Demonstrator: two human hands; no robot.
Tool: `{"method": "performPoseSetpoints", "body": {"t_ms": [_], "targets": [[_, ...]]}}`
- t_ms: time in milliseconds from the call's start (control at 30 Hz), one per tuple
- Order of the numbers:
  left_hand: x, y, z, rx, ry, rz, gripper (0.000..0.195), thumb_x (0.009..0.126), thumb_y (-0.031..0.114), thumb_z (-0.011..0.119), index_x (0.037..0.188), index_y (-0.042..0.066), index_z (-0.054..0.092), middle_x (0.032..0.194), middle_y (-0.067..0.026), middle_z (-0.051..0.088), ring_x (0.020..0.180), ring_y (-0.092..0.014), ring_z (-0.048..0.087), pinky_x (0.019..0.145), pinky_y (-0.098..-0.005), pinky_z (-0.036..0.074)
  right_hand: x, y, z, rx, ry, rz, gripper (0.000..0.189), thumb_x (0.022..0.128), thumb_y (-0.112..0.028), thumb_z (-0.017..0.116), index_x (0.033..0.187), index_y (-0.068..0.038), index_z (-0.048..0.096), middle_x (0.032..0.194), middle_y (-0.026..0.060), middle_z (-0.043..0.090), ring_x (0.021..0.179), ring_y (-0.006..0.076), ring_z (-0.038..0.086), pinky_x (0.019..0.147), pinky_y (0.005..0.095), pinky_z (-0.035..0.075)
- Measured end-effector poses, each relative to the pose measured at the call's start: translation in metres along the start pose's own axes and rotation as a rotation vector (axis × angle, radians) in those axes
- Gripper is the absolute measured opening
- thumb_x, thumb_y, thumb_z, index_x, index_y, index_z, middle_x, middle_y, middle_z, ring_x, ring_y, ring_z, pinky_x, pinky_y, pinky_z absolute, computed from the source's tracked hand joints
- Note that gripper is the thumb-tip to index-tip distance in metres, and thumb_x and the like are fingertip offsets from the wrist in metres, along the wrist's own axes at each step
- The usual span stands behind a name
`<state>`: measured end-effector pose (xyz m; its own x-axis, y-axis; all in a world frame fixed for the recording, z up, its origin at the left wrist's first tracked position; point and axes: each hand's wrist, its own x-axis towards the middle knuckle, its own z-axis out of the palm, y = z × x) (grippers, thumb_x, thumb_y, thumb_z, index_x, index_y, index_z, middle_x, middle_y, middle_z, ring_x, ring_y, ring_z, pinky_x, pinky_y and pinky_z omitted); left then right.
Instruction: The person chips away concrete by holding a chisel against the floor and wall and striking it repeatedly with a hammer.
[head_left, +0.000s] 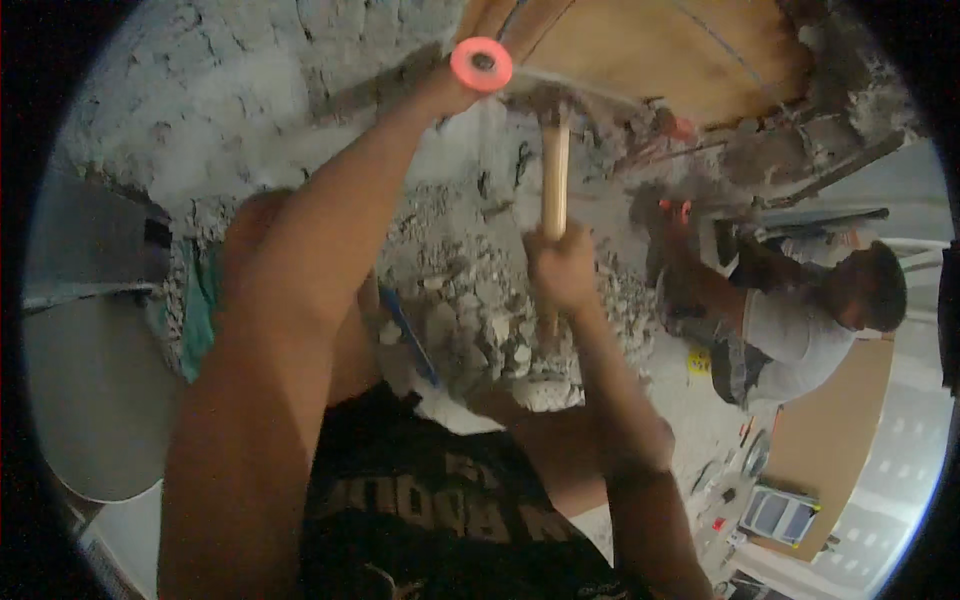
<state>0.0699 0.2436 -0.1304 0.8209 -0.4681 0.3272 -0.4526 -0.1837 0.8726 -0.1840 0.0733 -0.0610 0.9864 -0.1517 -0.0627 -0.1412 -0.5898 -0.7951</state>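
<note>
My left hand is up against the broken masonry, wrapped around a chisel with a round pink hand guard. The guard hides most of the fingers, and the chisel's blade cannot be made out. In my right hand is a hammer with a pale wooden handle. Its dark head is blurred and lies to the right of the guard, apart from it. Beyond both hands is a rough grey wall surface, with a tan panel at the top.
Rubble covers the floor between my legs, with a blue bar lying on it. On the right a crouching co-worker holds an object with orange-red parts. A grey plastic case and loose tools lie behind.
</note>
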Motion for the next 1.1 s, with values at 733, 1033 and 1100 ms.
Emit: {"method": "performPoseSetpoints", "body": {"t_ms": [733, 1033, 1100], "targets": [[-0.011, 0.025, 0.005, 0.114, -0.061, 0.004, 0.046, 0.084, 0.026, 0.075, 0.124, 0.009, 0.059, 0.118, -0.0098, 0.067, 0.108, -0.024, 0.063, 0.091, -0.0372, 0.051, -0.002, 0.011, 0.005, -0.034, 0.071, 0.031, 0.020, 0.082, -0.015, 0.068, 0.080, 0.001, 0.056, 0.061, 0.0104, 0.054, 0.057, 0.0192, 0.056, 0.053, 0.0382, 0.045], [-0.010, 0.003, 0.014, 0.242, 0.073, 0.140, 0.040, 0.088, 0.022, 0.071, 0.125, 0.010, 0.060, 0.114, -0.0094, 0.069, 0.108, -0.021, 0.064, 0.093, -0.0392, 0.051, -0.022, -0.082, -0.054, 0.672, 0.408, -0.348, 0.015, 0.090, -0.007, 0.066, 0.079, -0.003, 0.057, 0.063, 0.0000, 0.056, 0.051, 0.0076, 0.050, 0.046, 0.0262, 0.039], [-0.012, 0.004, 0.014, 0.342, 0.008, 0.035, 0.041, 0.088, 0.019, 0.071, 0.125, 0.008, 0.059, 0.122, -0.0094, 0.066, 0.113, -0.021, 0.061, 0.096, -0.0377, 0.049, -0.010, -0.080, -0.048, 0.606, 0.469, -0.430, 0.013, 0.089, -0.008, 0.066, 0.081, -0.002, 0.058, 0.063, 0.0017, 0.057, 0.053, 0.0103, 0.052, 0.048, 0.0282, 0.042]]}}
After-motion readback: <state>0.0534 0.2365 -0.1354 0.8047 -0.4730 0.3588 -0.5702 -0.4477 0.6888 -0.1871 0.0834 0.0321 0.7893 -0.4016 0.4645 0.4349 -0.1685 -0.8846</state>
